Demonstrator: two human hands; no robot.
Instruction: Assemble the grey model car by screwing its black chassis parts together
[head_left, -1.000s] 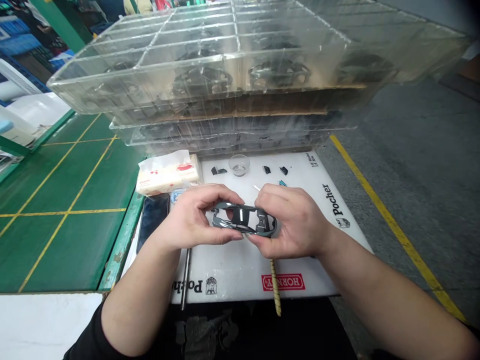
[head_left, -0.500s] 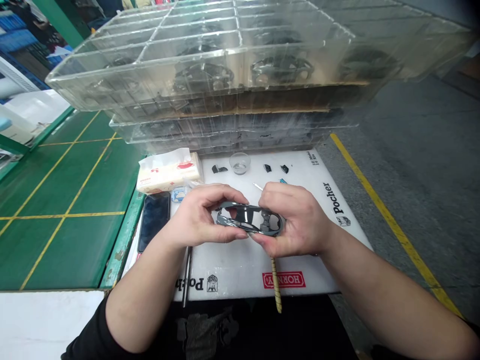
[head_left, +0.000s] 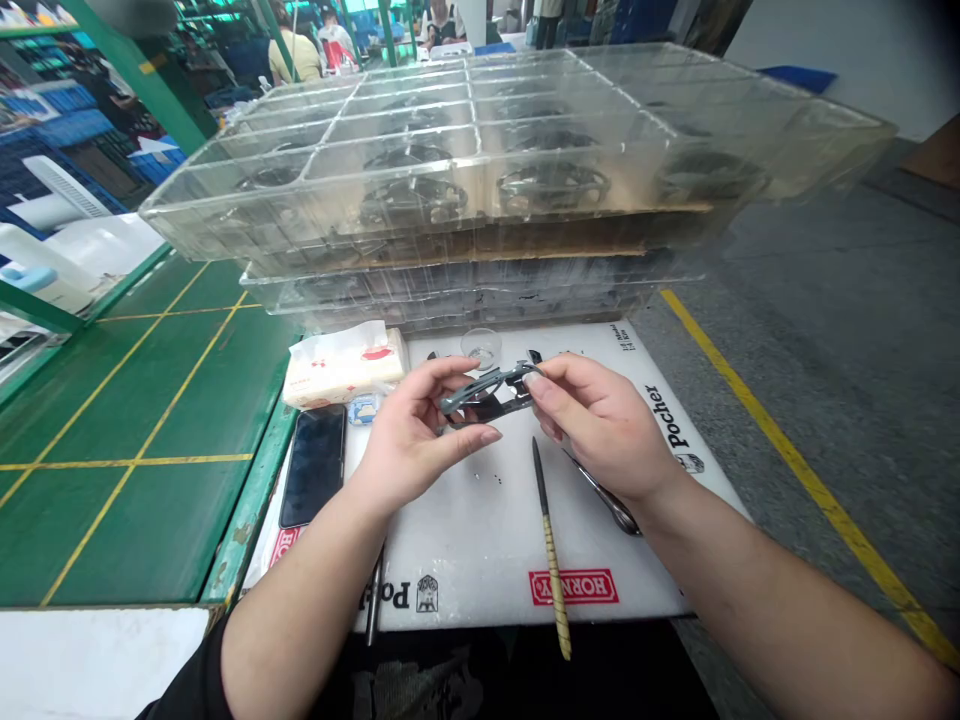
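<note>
A dark grey model car body shell (head_left: 489,392) is held up in both hands above the white foam mat (head_left: 465,540). My left hand (head_left: 420,430) has its fingers and thumb around the left end of the shell. My right hand (head_left: 592,415) pinches the right end between thumb and fingers. Below them on the mat lies a file (head_left: 550,540) with a yellow wrapped handle. Tweezers (head_left: 609,498) rest under my right wrist. A clear plastic cup (head_left: 481,347) stands just beyond the shell, with small dark parts partly hidden beside it.
Stacked clear compartment trays (head_left: 450,230) holding more car shells fill the far side. To the left are a tissue pack (head_left: 345,368), a phone (head_left: 313,465) and a green table (head_left: 135,420). A metal rod (head_left: 375,600) lies near my left forearm. Several people are in the background.
The car shell has been turned and tilted, with its right end raised. My right hand's grip has shifted to that end, uncovering the file and tweezers. The view has tipped upward.
</note>
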